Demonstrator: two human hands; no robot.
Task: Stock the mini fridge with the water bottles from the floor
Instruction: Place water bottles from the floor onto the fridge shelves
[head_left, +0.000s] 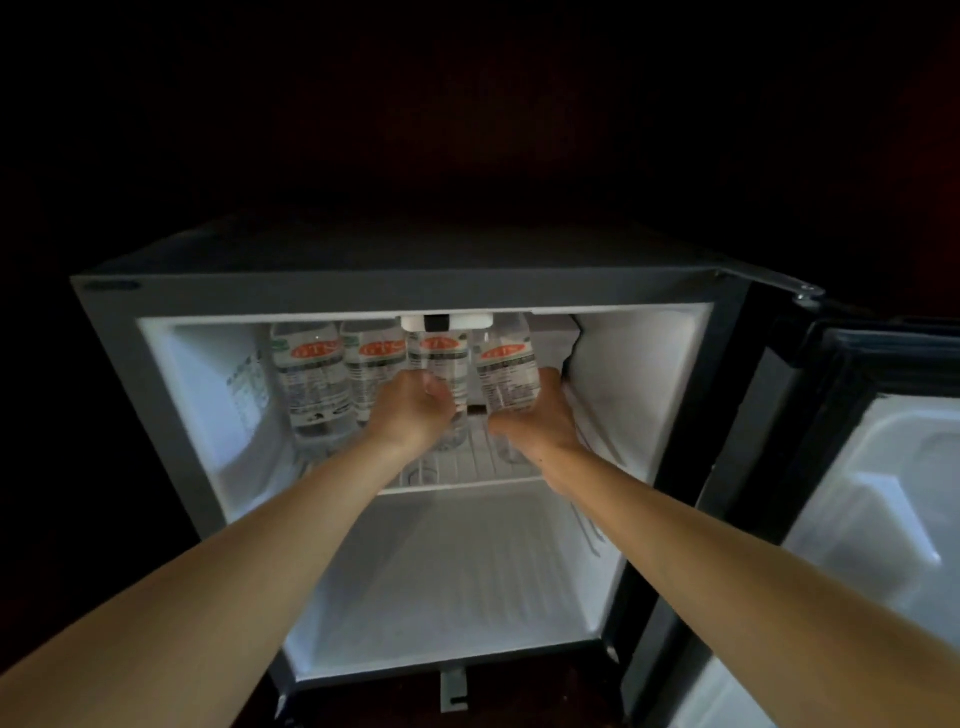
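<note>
Hands each gripping shelf bottles

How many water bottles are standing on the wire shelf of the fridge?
4, in a row on the wire shelf: far-left bottle, second bottle, third bottle by the left hand, fourth bottle in the right hand. More may hide behind.

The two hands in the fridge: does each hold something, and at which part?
The left hand grips the third bottle at its lower body. The right hand grips the fourth bottle, also at its lower body.
</note>
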